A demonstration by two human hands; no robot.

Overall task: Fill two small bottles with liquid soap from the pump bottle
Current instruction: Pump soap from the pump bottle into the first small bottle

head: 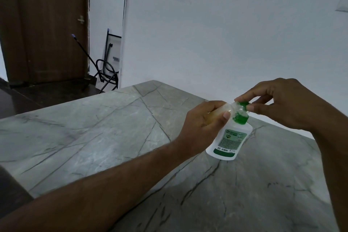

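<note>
The pump bottle (228, 137), white with a green label band and a green pump head (241, 117), stands on the grey marbled desk (94, 137), near its far right edge. A small clear bottle (226, 110) with yellowish liquid inside is held tilted, its mouth against the pump nozzle, above the pump bottle. The left hand (205, 126) forms the grip on the small bottle: fingers and thumb are curled round its body. The right hand (286, 103) pinches the green pump top between thumb and fingertips, fingers bent. Both forearms reach in over the desk. Behind the desk is a white wall (226, 24). At far left stand a brown door (43, 24) and a black metal frame (109, 66) on the floor.
</note>
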